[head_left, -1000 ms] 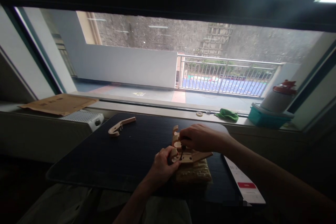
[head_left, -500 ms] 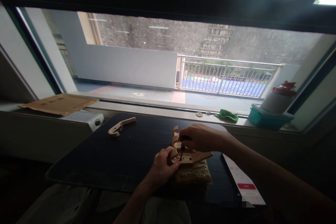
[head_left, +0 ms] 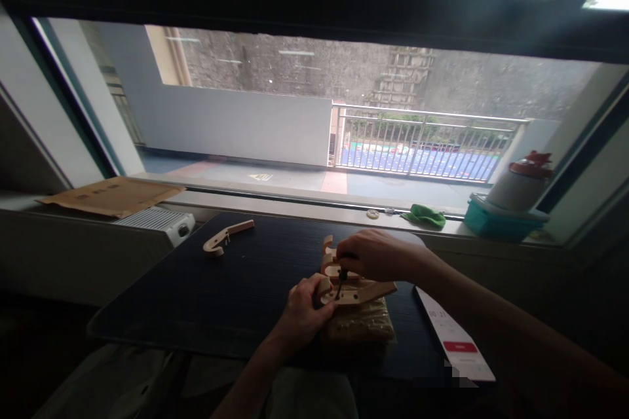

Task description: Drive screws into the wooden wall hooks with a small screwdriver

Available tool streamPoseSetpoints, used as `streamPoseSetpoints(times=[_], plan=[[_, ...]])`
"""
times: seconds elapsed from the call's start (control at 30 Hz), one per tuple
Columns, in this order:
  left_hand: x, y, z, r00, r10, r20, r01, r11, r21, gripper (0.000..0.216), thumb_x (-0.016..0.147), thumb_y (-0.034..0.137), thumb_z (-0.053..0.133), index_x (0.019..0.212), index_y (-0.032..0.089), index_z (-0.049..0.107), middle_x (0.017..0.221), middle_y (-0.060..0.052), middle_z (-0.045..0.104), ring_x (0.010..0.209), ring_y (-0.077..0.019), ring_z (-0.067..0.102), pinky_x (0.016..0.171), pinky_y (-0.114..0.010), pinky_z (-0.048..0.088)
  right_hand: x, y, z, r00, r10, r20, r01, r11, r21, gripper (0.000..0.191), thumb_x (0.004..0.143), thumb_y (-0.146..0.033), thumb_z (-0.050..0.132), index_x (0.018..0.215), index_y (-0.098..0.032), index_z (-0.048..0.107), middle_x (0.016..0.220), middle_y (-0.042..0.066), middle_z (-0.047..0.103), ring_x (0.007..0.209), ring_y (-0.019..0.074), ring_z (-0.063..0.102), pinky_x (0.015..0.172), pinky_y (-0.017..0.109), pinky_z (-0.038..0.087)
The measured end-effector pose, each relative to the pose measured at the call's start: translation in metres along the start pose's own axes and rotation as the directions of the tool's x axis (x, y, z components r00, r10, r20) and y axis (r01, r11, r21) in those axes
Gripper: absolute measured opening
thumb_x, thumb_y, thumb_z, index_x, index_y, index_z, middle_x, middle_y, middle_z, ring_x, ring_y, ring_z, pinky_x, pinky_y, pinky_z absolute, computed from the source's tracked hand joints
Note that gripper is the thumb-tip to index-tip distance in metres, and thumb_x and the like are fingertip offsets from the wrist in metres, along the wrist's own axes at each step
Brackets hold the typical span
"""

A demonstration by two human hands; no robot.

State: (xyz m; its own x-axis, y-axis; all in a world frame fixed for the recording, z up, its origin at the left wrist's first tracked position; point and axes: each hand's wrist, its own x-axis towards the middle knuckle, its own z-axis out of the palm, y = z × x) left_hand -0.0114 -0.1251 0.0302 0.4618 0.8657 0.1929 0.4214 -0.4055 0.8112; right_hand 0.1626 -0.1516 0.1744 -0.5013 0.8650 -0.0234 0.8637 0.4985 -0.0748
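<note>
resting on the plastic-wrapped block [head_left: 362,323], the nearest wooden hook [head_left: 368,294] is pinched at its curled end by the left hand [head_left: 305,309]; above the block, a screwdriver [head_left: 343,273] is clasped in the right hand [head_left: 367,254].

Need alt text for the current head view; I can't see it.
Right hand holds a thin, dark tool to a hooked wooden piece, which the left hand grips over a plastic-wrapped bundle on a black table. Another hooked piece lies apart at left, a lit screen at right.
</note>
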Motion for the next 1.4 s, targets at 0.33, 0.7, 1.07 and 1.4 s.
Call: streamPoseSetpoints(times=[0.33, 0.7, 1.07, 1.4], plan=[[-0.007, 0.001, 0.008, 0.97, 0.171, -0.172, -0.131, 0.966, 0.223, 0.045, 0.07, 0.019, 0.06, 0.114, 0.024, 0.053, 0.105, -0.004, 0.064, 0.096, -0.0243, 0.057, 0.096, -0.044, 0.034, -0.002, -0.003, 0.004, 0.997, 0.074, -0.01, -0.074, 0.997, -0.024, 0.026, 0.09, -0.035, 0.042, 0.096, -0.021, 0.062, 0.075, 0.001, 0.065, 0.063, 0.0116, 0.054, 0.053, 0.024, 0.027], [-0.018, -0.001, 0.01, 0.915, 0.33, -0.233, -0.183, 0.853, 0.49, 0.046, 0.078, 0.011, 0.053, 0.121, 0.025, 0.048, 0.108, -0.005, 0.063, 0.099, -0.0237, 0.055, 0.1, -0.05, 0.026, -0.001, -0.006, 0.011, 0.995, 0.097, -0.022, -0.098, 0.994, -0.038, 0.027, 0.091, -0.033, 0.038, 0.091, -0.017, 0.06, 0.076, 0.004, 0.066, 0.067, 0.0149, 0.059, 0.058, 0.025, 0.032], [-0.058, -0.01, 0.035, 0.879, 0.472, -0.073, -0.4, 0.811, 0.426, 0.045, 0.07, 0.002, 0.052, 0.109, 0.025, 0.057, 0.112, -0.006, 0.057, 0.106, -0.0246, 0.051, 0.091, -0.04, 0.044, 0.0, -0.015, 0.003, 0.994, 0.103, 0.04, -0.097, 0.986, -0.135, 0.026, 0.091, -0.029, 0.038, 0.089, -0.016, 0.06, 0.08, 0.007, 0.068, 0.07, 0.0172, 0.062, 0.056, 0.026, 0.032], [-0.052, -0.014, 0.032, 0.869, 0.483, -0.107, -0.37, 0.778, 0.508, 0.045, 0.074, -0.001, 0.042, 0.11, 0.02, 0.057, 0.112, -0.007, 0.058, 0.109, -0.025, 0.052, 0.098, -0.049, 0.042, 0.01, -0.017, 0.01, 0.993, 0.118, -0.02, -0.119, 0.985, -0.127, 0.025, 0.092, -0.029, 0.038, 0.096, -0.014, 0.058, 0.083, 0.008, 0.068, 0.074, 0.0192, 0.065, 0.057, 0.026, 0.036]])
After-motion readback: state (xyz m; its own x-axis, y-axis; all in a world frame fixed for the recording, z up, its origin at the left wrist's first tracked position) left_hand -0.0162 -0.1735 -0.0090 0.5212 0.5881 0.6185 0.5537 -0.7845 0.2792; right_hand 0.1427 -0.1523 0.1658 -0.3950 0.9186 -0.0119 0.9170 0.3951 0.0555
